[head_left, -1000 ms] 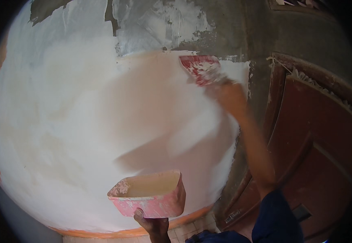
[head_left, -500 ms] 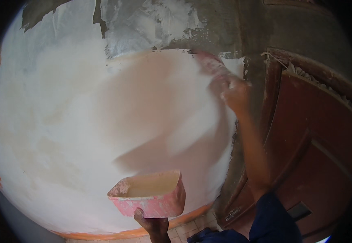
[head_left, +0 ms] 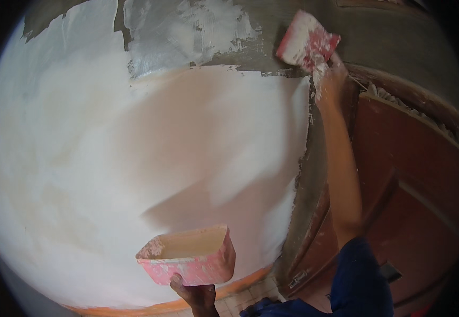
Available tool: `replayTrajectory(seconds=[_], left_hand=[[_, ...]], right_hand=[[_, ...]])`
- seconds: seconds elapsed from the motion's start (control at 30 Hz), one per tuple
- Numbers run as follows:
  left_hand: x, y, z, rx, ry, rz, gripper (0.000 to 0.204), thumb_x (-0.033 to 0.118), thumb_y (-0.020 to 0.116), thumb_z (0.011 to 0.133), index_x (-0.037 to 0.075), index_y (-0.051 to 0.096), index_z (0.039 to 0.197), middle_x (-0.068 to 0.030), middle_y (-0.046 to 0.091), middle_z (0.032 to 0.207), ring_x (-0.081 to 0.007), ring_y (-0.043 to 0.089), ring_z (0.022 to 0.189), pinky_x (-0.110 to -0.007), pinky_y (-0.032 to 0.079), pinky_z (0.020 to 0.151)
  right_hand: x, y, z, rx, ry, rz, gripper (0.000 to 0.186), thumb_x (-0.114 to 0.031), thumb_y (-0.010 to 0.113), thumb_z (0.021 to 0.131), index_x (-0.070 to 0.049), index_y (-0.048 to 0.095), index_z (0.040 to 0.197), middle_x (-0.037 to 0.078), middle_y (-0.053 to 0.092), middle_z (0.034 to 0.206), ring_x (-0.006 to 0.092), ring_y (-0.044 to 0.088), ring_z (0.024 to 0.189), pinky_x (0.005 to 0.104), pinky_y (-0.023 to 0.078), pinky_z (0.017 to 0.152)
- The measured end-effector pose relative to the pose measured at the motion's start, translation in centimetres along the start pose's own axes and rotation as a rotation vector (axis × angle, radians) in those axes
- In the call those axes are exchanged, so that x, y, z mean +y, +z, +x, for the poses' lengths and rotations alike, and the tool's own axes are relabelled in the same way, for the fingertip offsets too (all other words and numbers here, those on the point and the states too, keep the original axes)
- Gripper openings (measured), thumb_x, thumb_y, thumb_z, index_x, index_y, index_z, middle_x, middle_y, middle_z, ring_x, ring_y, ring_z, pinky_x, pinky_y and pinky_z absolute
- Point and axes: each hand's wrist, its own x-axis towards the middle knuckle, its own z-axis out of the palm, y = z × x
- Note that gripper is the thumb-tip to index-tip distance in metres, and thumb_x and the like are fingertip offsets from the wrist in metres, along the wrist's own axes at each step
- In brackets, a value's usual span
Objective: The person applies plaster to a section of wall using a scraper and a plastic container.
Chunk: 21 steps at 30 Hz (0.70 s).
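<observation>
My right hand (head_left: 329,79) grips a red putty knife (head_left: 308,41) by its handle, arm stretched up to the right. The wide blade carries a pale smear of putty and lies over the bare grey wall (head_left: 383,47), just above the white coat's top edge; whether it touches cannot be told. Low in front of me, my left hand (head_left: 193,294) supports a pink rectangular tub (head_left: 187,269) from beneath, thumb against its side. Cream-coloured putty (head_left: 192,245) lies inside the tub, with dried splashes on its rim and walls. White putty (head_left: 81,174) covers much of the wall ahead.
A dark red door (head_left: 414,174) in a wooden frame stands on the right, with a metal latch (head_left: 298,279) low on its edge. Orange paint (head_left: 150,306) lines the wall's foot above pale floor tiles (head_left: 261,290). Thin patchy putty (head_left: 187,31) marks the upper wall.
My right hand has moved up and to the right with the putty knife, off the white area's top edge onto grey wall. The tub stays almost in place.
</observation>
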Motion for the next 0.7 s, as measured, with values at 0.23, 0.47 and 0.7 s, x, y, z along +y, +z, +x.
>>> replayTrajectory(seconds=[0.23,0.47,0.7], left_hand=[[-0.7,-0.1,0.2,0.009,-0.069,-0.166,0.061,0.047,0.039,0.08,0.006,0.03,0.125,-0.0109,0.04,0.117,-0.0229,0.045,0.108,-0.036,0.045,0.083],[-0.5,0.1,0.2,0.001,-0.083,-0.194,0.074,0.041,0.064,0.066,0.009,0.031,0.124,-0.009,0.044,0.113,-0.0249,0.048,0.103,-0.038,0.049,0.08],[-1.0,0.6,0.3,-0.05,-0.062,-0.234,0.072,0.038,0.064,0.068,0.008,0.031,0.124,-0.0095,0.044,0.114,-0.0259,0.047,0.104,-0.039,0.05,0.079]], right_hand=[[2.1,4.3,3.0,-0.144,-0.736,-0.697,0.024,-0.015,0.062,0.07,-0.013,0.065,0.094,0.008,0.052,0.105,0.03,0.05,0.099,0.0373,0.044,0.082],[1.1,4.3,2.2,-0.276,-0.542,-1.011,0.03,-0.017,0.058,0.07,-0.017,0.063,0.099,0.013,0.047,0.111,0.0344,0.053,0.095,0.0417,0.046,0.079],[-1.5,4.6,2.8,-0.481,-0.564,-1.359,0.023,-0.023,0.051,0.076,-0.007,0.063,0.088,0.019,0.06,0.085,0.0361,0.061,0.078,0.045,0.049,0.069]])
